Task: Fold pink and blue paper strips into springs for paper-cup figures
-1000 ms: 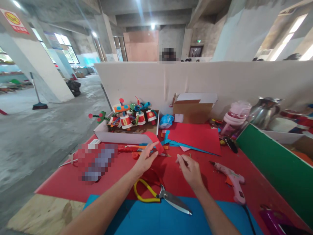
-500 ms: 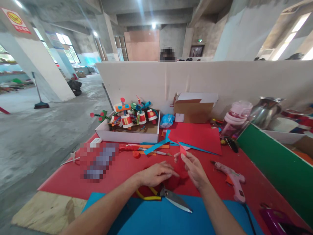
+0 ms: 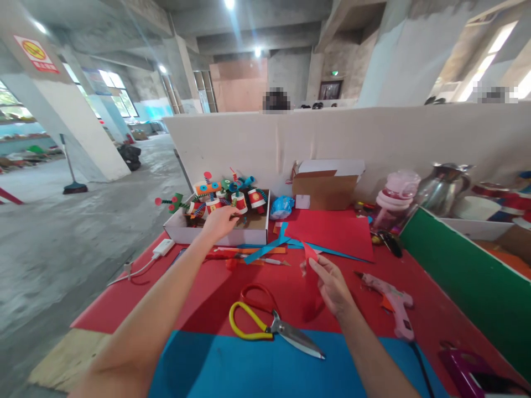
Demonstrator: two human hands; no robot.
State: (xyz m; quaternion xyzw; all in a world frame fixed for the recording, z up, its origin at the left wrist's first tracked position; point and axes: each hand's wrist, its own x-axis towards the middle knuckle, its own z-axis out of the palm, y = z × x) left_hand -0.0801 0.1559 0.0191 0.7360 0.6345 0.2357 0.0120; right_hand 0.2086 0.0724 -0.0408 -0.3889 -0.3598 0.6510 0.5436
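Observation:
My right hand (image 3: 332,281) pinches a red paper strip (image 3: 310,255) that stands up between the thumb and fingers and hangs down below them. Stretched out far to the left, my left hand (image 3: 222,223) is over the front wall of a white box (image 3: 224,236). Its fingers are extended and slightly apart near the paper-cup robots (image 3: 239,202) inside, with nothing visible in them; part of the fingertips is hard to make out. Scissors with red and yellow handles (image 3: 274,326) lie partly open on blue paper (image 3: 265,370) between my arms.
To the right lie a pink glue gun (image 3: 392,301) and a green board (image 3: 460,282). Blue strips (image 3: 265,251), a red sheet (image 3: 332,232) and a cardboard box (image 3: 326,188) are farther back. A pink bottle (image 3: 394,199) and steel jug (image 3: 443,185) stand at back right.
My left hand has moved from beside the red strip, over the scissors' handles, up and left to the box of robots. The scissors' handles are now uncovered. My right hand still holds the strip.

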